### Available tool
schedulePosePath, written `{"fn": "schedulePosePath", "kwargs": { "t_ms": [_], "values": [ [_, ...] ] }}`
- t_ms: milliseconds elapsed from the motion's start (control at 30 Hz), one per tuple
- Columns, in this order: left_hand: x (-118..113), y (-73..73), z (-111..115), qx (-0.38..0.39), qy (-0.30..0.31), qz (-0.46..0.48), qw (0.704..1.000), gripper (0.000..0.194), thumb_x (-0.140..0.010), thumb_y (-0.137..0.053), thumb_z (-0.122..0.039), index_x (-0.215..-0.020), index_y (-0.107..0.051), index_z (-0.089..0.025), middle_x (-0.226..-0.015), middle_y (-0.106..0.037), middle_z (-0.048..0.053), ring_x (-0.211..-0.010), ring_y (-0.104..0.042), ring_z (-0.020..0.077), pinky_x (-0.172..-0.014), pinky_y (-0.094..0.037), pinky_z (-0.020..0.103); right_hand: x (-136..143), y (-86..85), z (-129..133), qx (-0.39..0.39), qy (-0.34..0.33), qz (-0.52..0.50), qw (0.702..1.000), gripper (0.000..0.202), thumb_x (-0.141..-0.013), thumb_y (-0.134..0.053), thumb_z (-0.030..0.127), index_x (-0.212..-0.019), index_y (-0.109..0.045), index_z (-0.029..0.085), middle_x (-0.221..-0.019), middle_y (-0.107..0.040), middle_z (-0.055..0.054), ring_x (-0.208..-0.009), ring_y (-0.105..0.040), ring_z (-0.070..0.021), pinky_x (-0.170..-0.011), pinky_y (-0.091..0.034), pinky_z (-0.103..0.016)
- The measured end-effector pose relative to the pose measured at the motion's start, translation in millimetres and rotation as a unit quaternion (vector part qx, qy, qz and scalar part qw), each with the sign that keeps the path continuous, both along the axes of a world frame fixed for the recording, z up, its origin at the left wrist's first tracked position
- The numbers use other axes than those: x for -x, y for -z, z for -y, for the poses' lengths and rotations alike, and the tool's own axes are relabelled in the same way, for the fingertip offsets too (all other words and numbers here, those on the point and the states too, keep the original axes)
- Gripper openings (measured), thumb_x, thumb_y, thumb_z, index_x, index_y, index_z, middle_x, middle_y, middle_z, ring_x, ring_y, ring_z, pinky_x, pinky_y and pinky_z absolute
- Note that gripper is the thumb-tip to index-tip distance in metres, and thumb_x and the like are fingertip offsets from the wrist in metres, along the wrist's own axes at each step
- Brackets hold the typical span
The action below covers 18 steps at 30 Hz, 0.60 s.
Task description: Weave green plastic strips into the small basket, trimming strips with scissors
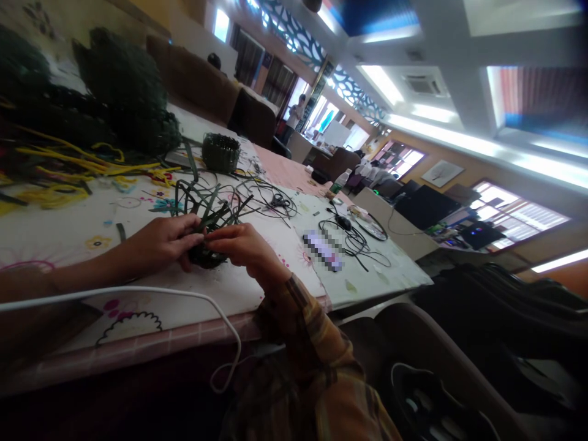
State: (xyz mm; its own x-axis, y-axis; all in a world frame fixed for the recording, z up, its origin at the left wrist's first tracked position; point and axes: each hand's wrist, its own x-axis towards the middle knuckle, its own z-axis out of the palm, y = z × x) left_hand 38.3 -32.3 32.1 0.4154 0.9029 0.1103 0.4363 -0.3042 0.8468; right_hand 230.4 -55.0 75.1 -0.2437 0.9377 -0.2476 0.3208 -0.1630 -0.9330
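Note:
A partly woven dark green basket rests on the table near its front edge, with loose strips sticking up and outward from it. My left hand grips its left side, thumb and fingers closed on the weave. From the right, my right hand pinches at the near rim, its fingertips meeting those of the left; the strip there is partly hidden by the fingers. Behind stands a finished-looking small woven basket. Scissors lie among loose dark strips to the right of the weaving.
Dark green woven pieces are piled at the back left beside yellow strips. A phone, coiled dark strips and a bottle are on the right. A white cable crosses in front of my left arm.

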Motion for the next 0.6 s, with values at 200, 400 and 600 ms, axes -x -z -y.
{"fn": "schedulePosePath", "kwargs": {
  "t_ms": [200, 400, 600],
  "values": [
    [-1.3, 1.0, 1.0, 0.022, 0.012, 0.028, 0.999, 0.041, -0.077, -0.058, -0.061, -0.086, -0.055, -0.022, -0.069, -0.069, -0.001, -0.057, -0.069, 0.0228, -0.056, -0.054, 0.03, -2.6, 8.1, -4.0, -0.09, -0.055, 0.049, 0.993, 0.017, -0.086, -0.066, 0.017, -0.095, -0.079, 0.012, -0.059, -0.06, 0.004, -0.053, -0.048, -0.0063, -0.056, -0.04, -0.019],
    [-4.3, 1.4, 0.4, 0.058, 0.003, 0.04, 0.998, 0.045, -0.071, -0.062, -0.06, -0.094, -0.058, -0.022, -0.072, -0.068, 0.001, -0.054, -0.068, 0.0238, -0.054, -0.054, 0.032, 6.6, 23.8, 9.0, -0.297, 0.012, 0.263, 0.918, 0.02, -0.09, -0.063, 0.024, -0.104, -0.077, 0.024, -0.083, -0.075, 0.001, -0.077, -0.064, -0.0147, -0.068, -0.042, -0.024],
    [-0.9, 4.1, -1.2, 0.042, 0.007, -0.006, 0.999, 0.04, -0.075, -0.058, -0.059, -0.088, -0.057, -0.021, -0.07, -0.066, 0.001, -0.056, -0.067, 0.0224, -0.058, -0.053, 0.032, 7.8, 30.1, 15.6, -0.324, -0.004, 0.356, 0.877, 0.025, -0.097, -0.055, 0.03, -0.11, -0.075, 0.03, -0.086, -0.077, 0.002, -0.079, -0.068, -0.0161, -0.066, -0.038, -0.025]
  ]
}}
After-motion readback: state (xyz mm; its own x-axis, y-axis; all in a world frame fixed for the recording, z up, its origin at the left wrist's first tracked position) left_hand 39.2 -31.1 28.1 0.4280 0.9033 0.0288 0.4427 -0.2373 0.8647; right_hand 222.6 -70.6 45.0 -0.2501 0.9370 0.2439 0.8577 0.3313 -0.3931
